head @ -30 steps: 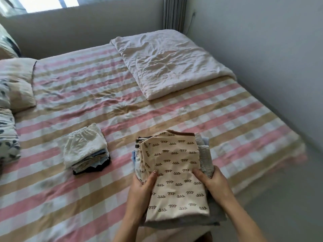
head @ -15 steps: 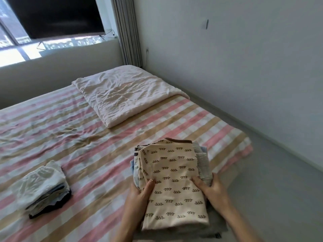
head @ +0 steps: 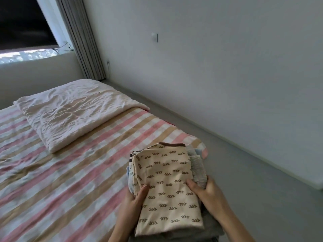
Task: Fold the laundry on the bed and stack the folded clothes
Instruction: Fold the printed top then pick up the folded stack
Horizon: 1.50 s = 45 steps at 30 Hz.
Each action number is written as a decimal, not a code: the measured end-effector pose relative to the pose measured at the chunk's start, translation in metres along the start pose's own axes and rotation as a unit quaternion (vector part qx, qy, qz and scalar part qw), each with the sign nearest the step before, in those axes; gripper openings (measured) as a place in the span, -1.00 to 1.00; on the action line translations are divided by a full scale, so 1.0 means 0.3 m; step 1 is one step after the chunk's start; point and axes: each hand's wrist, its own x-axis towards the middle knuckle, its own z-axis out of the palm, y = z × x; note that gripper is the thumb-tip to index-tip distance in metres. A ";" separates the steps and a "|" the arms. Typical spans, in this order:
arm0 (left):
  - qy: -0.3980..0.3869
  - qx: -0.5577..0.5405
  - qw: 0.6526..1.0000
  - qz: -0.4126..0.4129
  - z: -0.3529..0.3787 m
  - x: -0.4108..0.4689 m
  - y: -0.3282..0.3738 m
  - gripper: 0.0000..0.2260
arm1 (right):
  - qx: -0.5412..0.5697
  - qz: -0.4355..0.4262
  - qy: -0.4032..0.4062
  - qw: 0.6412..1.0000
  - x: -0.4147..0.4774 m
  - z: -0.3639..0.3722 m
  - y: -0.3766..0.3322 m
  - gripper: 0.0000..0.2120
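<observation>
A stack of folded clothes [head: 167, 186] is held up in front of me, past the bed's near right corner. Its top piece is cream cloth with small brown squiggles; grey and pale blue pieces show at its sides and underneath. My left hand [head: 134, 201] grips the stack's left side, thumb on top. My right hand [head: 206, 193] grips the right side, thumb pressed on the cream piece. The bed [head: 70, 180] has a pink, tan and white checked cover.
A folded pale quilt [head: 73, 112] lies at the bed's far end. A grey floor strip [head: 236, 172] runs between the bed's right edge and a white wall. A window and a grey curtain [head: 83, 41] stand at the back.
The view has swung right and up, so the second small pile of folded clothes on the left has left the frame. Both hands keep the same hold on the stack.
</observation>
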 end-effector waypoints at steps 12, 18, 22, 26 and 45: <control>-0.038 -0.009 0.999 0.001 0.286 0.431 0.123 -0.40 | -0.004 0.020 0.072 0.997 0.416 -0.187 0.011 -0.42; -0.011 0.007 1.000 -0.008 0.322 0.672 0.186 -0.47 | -0.006 0.000 0.066 0.998 0.694 -0.188 -0.055 -0.38; 0.004 -0.017 1.000 -0.011 0.334 0.815 0.206 -0.38 | -0.015 -0.003 0.024 1.000 0.879 -0.170 -0.094 -0.39; 0.055 -0.031 0.997 -0.042 0.351 0.941 0.206 -0.30 | -0.028 -0.014 -0.038 0.999 1.084 -0.141 -0.128 -0.42; 0.297 -0.063 0.939 -0.162 0.562 1.601 -0.074 -0.45 | -0.129 -0.063 -0.282 0.949 2.064 0.174 0.027 -0.37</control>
